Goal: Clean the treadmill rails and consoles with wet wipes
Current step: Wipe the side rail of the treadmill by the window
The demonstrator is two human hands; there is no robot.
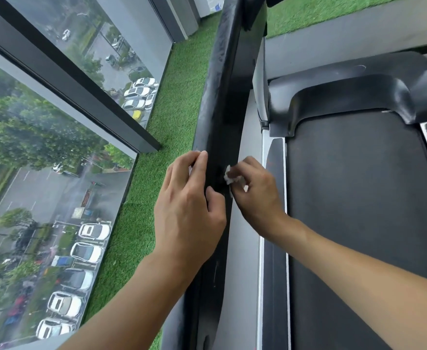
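Note:
The treadmill's black left rail runs from the bottom of the view up to the top centre. My left hand is on the rail's outer side, its fingers and thumb curled round the rail, with a bit of white showing under the fingertips. On the rail's inner side, my right hand pinches a crumpled white wet wipe and holds it against the rail. Both hands sit at the same height on the rail, close together.
The black running belt and motor cover lie to the right, with a grey side strip beside the belt. Green artificial turf covers the floor to the left. A tall window with dark frames borders the turf.

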